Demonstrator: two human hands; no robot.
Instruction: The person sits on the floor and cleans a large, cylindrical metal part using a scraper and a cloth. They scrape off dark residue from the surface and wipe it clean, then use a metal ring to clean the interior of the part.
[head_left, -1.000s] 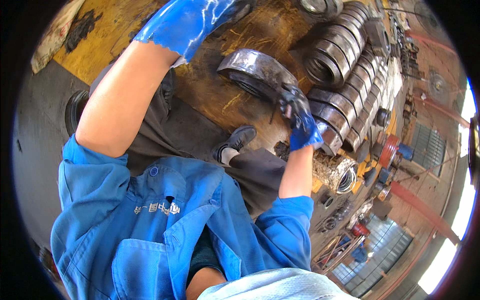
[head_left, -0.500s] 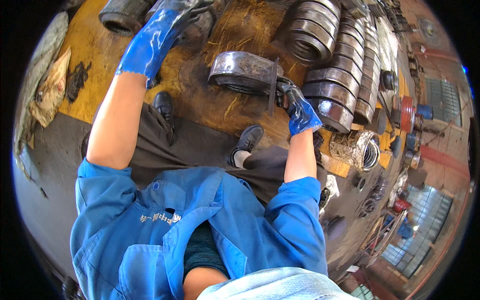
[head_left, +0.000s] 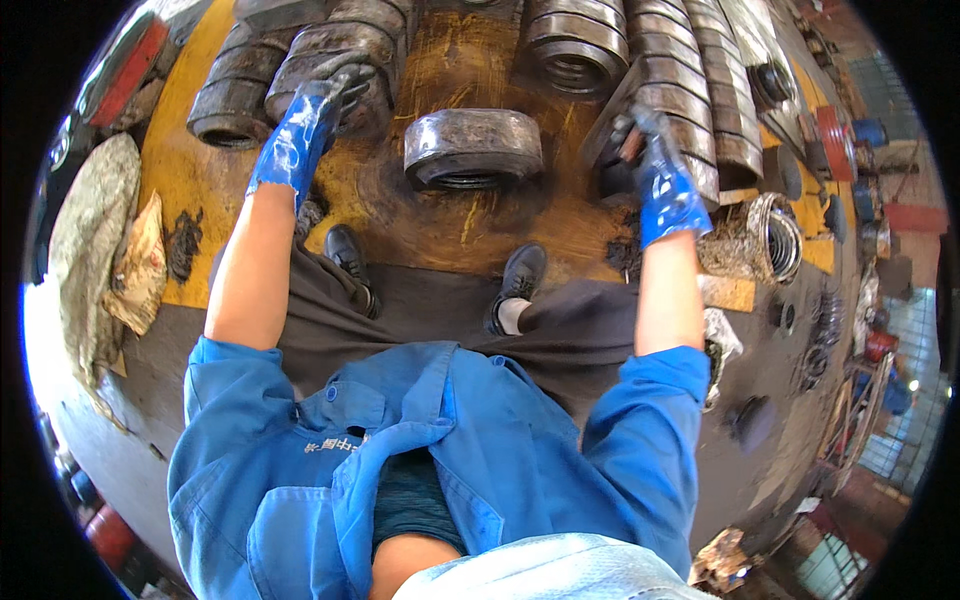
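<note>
A wide steel ring (head_left: 472, 142) lies by itself on the oily yellow floor plate, between my two hands. My left hand (head_left: 318, 108), in a blue-and-black coated glove, is at the near end of a row of steel rings (head_left: 345, 45). Its fingers are spread against the end ring. On the other side, my right hand (head_left: 662, 170), gloved alike, is closed around a thin dark metal plate (head_left: 612, 125) with a brownish part at the grip. That plate stands tilted beside the right-hand row of rings (head_left: 675, 85), and the fingers partly cover it.
More rows of rings (head_left: 575, 45) stand further back. A greasy coil-like part (head_left: 775, 240) lies right of my right forearm. At the left are a grey sack (head_left: 95, 210), a stained cloth (head_left: 138, 270) and a dark rag (head_left: 184, 245). My shoes (head_left: 522, 270) rest near the plate's front edge.
My right hand has moved right with the thin plate, away from the lone ring. My left hand stays at the left row of rings. The whole view has shifted.
</note>
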